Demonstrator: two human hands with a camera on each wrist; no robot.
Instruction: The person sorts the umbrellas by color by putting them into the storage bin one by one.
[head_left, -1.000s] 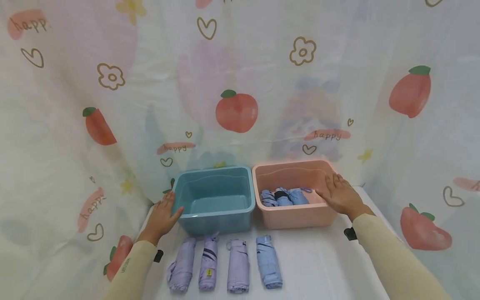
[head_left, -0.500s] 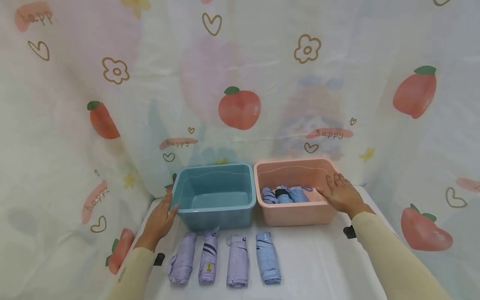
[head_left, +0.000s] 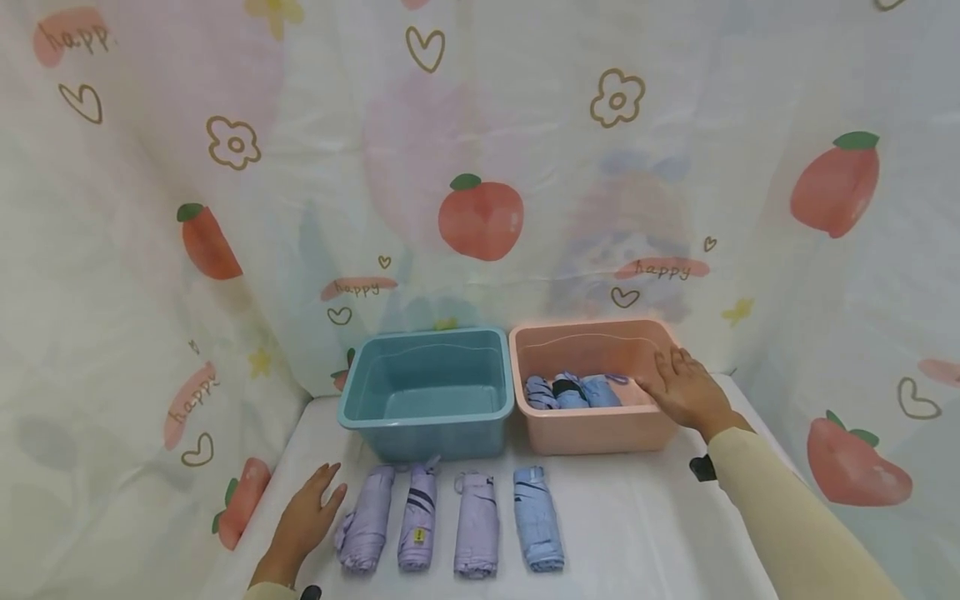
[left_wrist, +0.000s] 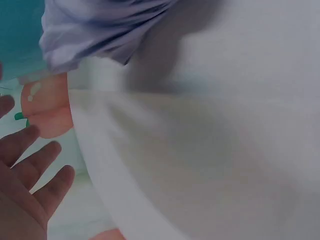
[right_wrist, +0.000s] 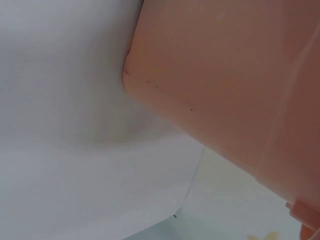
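On the table (head_left: 622, 533) lie three purple umbrellas (head_left: 417, 518) and a blue one (head_left: 538, 521); beside them, the left hand (head_left: 302, 521) is loosely spread, holding nothing. The right hand (head_left: 692, 396), fingers straight, touches the pink bin (head_left: 600, 433), where three more umbrellas (head_left: 572, 393) lie.

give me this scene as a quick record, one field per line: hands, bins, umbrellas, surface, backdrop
left hand: holding nothing, beside the leftmost purple umbrella
right hand: at the right rim of the pink bin, fingers extended
teal bin: upright, left of the pink bin
in pink bin: three bluish umbrellas, side by side
in front of bins: row of four folded umbrellas, three purple, then one blue umbrella at the right end
surface: white table
backdrop: pale curtain with fruit, hearts and "happy" prints
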